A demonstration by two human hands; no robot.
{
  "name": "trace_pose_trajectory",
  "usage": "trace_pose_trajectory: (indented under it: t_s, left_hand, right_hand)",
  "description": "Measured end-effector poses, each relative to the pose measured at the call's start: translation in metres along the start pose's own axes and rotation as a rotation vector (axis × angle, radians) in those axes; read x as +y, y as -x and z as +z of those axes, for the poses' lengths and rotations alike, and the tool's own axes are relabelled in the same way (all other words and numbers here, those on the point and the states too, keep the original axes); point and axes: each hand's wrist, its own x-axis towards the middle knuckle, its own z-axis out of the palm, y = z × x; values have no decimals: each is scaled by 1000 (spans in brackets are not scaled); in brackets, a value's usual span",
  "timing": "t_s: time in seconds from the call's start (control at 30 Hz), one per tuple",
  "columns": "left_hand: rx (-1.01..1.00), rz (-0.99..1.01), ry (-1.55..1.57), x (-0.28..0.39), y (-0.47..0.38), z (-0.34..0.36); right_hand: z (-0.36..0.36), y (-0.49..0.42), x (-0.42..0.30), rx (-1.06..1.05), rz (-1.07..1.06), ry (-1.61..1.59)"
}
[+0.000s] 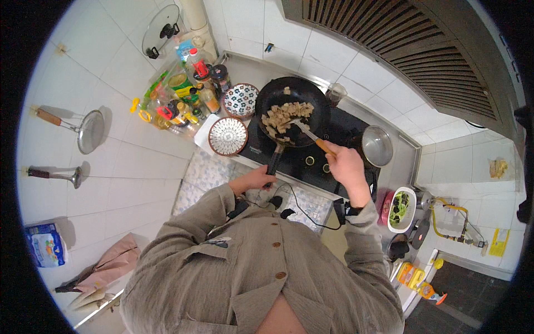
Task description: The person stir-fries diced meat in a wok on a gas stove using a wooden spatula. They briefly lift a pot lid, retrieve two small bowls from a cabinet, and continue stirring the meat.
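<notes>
A black wok [315,96] stands on the black cooktop [283,167], its handle pointing towards me. My left hand [256,179] grips the wok's handle [274,160] near its end. Browned, diced pieces of food [292,112] lie in the wok, most of them heaped in the middle, with one piece apart higher up the wall. My right hand [345,166] is closed around the wooden handle of a metal spatula [308,132], whose blade rests among the pieces. Left of the wok are a flower-patterned bowl [241,100] and a bowl with a radial pattern [227,136].
Bottles and jars [183,100] crowd the left corner. An empty metal bowl [377,146] sits right of the cooktop, and a white basket of green vegetables [401,209] is beyond it. A range hood [392,46] overhangs the back. A black cable [304,211] hangs before the counter.
</notes>
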Motion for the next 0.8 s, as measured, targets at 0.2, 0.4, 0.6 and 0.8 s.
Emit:
trace_pose_trajectory:
  t_s: [0.2,0.4,0.6,0.8]
  left_hand:
    - [-10,-8,1,-4,-5,-1]
    - [3,-50,33,0,3,2]
    - [20,-13,40,-2,5,5]
    - [17,-44,54,-4,5,2]
  right_hand:
    - [47,-36,4,200,105,-84]
    - [40,-35,3,67,4,-80]
    - [31,-6,5,12,34,27]
    - [57,-19,20,228,2,-95]
